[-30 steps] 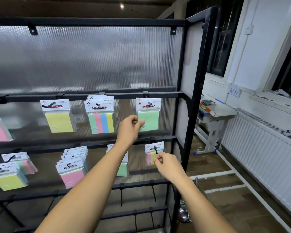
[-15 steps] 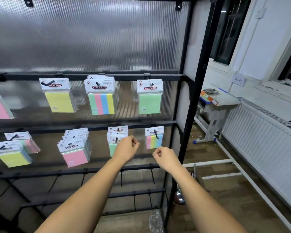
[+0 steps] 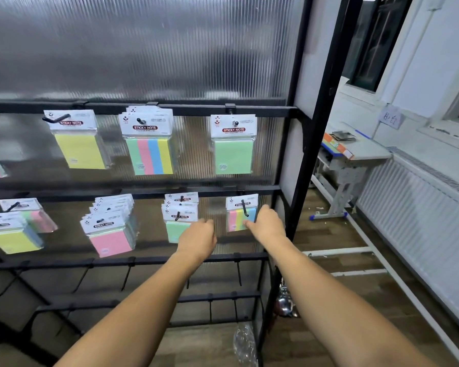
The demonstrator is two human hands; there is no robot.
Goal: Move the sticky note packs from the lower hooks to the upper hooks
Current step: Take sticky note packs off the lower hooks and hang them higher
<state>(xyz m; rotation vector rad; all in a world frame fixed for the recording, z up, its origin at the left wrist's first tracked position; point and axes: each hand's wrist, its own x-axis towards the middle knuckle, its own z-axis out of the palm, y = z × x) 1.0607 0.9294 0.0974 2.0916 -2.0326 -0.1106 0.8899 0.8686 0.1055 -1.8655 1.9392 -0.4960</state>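
Sticky note packs hang on a black rack in two rows. On the upper row hang a yellow pack [image 3: 77, 151], a striped stack [image 3: 150, 156] and a green pack [image 3: 233, 153]. The lower row holds a pink stack [image 3: 109, 235], a green stack [image 3: 178, 221] and a single striped pack [image 3: 239, 218] on the rightmost hook. My right hand [image 3: 265, 225] pinches that striped pack at its lower right corner. Curled into a loose fist, my left hand [image 3: 198, 238] covers the right edge of the green stack; no grip shows.
More packs hang at the far left, among them a yellow one [image 3: 11, 241]. Bare hooks [image 3: 238, 271] stick out of the rails below. The rack's black post [image 3: 301, 181] stands right of my right hand. A desk [image 3: 355, 153], a radiator [image 3: 421, 223] and a plastic bag [image 3: 245, 343] lie beyond.
My left hand left the upper green pack and dropped to the lower row. My right hand moved onto the lower striped pack. My view tilted down and closer.
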